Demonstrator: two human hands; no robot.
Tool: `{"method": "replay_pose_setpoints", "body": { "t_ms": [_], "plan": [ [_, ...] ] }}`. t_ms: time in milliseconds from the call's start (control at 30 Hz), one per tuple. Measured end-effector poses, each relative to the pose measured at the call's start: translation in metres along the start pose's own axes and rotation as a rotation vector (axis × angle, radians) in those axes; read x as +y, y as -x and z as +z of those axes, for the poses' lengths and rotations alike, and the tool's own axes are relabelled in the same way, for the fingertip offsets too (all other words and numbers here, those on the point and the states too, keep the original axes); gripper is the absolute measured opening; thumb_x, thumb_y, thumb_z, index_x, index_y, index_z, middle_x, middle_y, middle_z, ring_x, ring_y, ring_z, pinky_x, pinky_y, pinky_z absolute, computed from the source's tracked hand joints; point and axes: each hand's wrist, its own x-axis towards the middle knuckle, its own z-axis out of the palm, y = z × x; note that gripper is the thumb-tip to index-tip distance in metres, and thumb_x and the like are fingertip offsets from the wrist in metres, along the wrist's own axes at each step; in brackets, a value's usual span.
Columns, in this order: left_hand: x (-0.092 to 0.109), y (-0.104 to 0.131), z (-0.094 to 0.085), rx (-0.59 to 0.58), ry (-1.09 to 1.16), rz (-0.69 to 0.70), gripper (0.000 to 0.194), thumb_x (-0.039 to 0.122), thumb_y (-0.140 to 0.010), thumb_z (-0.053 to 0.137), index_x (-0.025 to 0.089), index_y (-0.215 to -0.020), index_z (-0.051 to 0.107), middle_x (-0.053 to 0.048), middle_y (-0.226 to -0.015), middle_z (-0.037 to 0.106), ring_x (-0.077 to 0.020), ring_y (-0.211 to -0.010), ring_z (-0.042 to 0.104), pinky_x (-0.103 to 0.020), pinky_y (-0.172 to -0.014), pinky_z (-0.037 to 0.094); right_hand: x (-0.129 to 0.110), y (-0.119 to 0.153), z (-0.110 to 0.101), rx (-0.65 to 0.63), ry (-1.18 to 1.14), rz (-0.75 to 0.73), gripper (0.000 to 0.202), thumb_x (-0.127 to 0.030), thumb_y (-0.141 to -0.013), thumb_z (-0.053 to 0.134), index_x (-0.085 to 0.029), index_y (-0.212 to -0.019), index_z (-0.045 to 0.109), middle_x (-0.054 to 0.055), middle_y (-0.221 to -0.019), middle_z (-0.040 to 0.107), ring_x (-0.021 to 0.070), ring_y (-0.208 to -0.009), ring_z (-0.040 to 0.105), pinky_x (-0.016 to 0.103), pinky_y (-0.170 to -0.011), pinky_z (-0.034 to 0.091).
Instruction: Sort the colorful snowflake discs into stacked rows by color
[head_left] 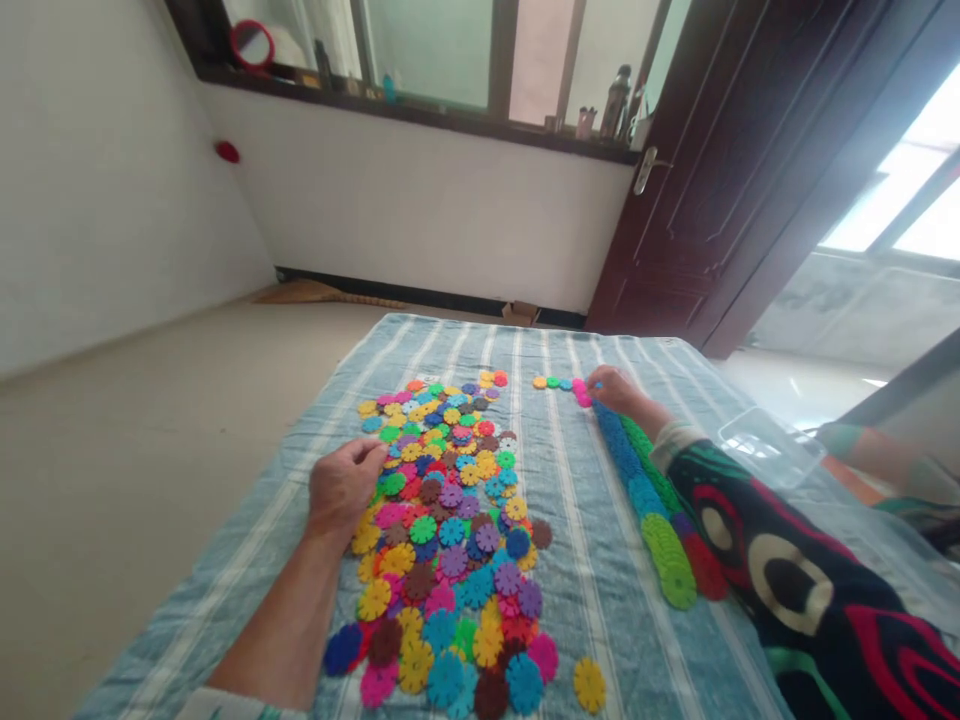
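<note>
A wide pile of colourful notched plastic discs lies down the middle of the cloth. My left hand is at the pile's left edge, thumb and fingers pressed together; whatever they hold is hidden. Farther off, my right hand is pinched, with a bit of blue disc showing at its fingertips. Just left of those fingertips are pink discs, at the end of a short row of yellow, green and blue ones. Below that hand runs a long overlapping row of blue discs, ending in lime-green discs.
Beside the blue row is a green row, partly behind my right sleeve. A clear plastic box stands on the right, near another person's blurred arm. One yellow disc lies apart near the front. The striped cloth covers the surface.
</note>
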Motion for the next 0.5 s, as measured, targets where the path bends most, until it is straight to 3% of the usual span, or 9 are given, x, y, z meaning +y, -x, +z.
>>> {"method": "replay_pose_setpoints", "body": {
  "t_ms": [500],
  "plan": [
    [0.0011, 0.0023, -0.0008, -0.006, 0.019, -0.025, 0.023, 0.04, -0.068, 0.061, 0.021, -0.075, 0.072, 0.0, -0.072, 0.073, -0.0218, -0.074, 0.067, -0.029, -0.071, 0.049, 0.0102, -0.0098, 0.0105, -0.079, 0.126, 0.052, 0.016, -0.01, -0.073, 0.063, -0.017, -0.079, 0.077, 0.008, -0.092, 0.074, 0.0189, -0.088, 0.066, 0.021, -0.074, 0.043]
  ]
}}
